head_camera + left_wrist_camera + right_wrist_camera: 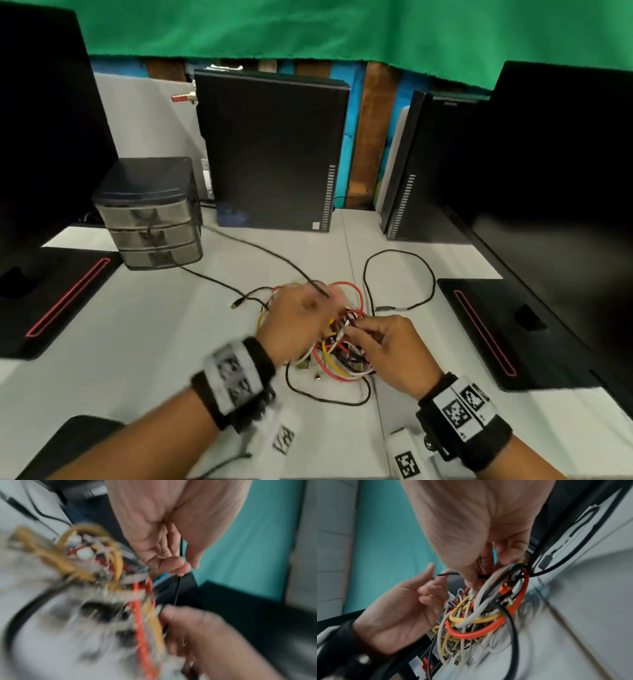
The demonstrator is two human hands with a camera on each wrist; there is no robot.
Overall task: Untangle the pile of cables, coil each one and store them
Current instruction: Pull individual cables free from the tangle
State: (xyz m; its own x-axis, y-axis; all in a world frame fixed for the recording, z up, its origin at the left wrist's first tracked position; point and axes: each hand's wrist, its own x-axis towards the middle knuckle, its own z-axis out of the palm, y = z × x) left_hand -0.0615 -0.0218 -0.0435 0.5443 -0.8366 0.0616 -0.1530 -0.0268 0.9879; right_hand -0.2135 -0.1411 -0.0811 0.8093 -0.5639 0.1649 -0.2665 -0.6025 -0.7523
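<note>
A tangle of red, yellow, white and black cables [342,346] lies on the white table [154,342] in front of me. My left hand [318,308] hovers over its left side and pinches a thin black cable [179,585] between thumb and fingers [178,563]. That cable [274,255] runs back toward the computer tower. My right hand [354,330] reaches in from the right, its fingertips [471,580] pinching strands at the top of the tangle [479,615]. In the right wrist view my left hand [433,582] sits beside the pile. The left wrist view is blurred.
A small dark drawer unit [150,219] stands at the back left. Two black computer towers [274,147] [407,178] stand behind. Monitor bases [58,301] [496,329] flank the pile. A loose black cable loop [399,251] lies to the right, another [329,399] in front.
</note>
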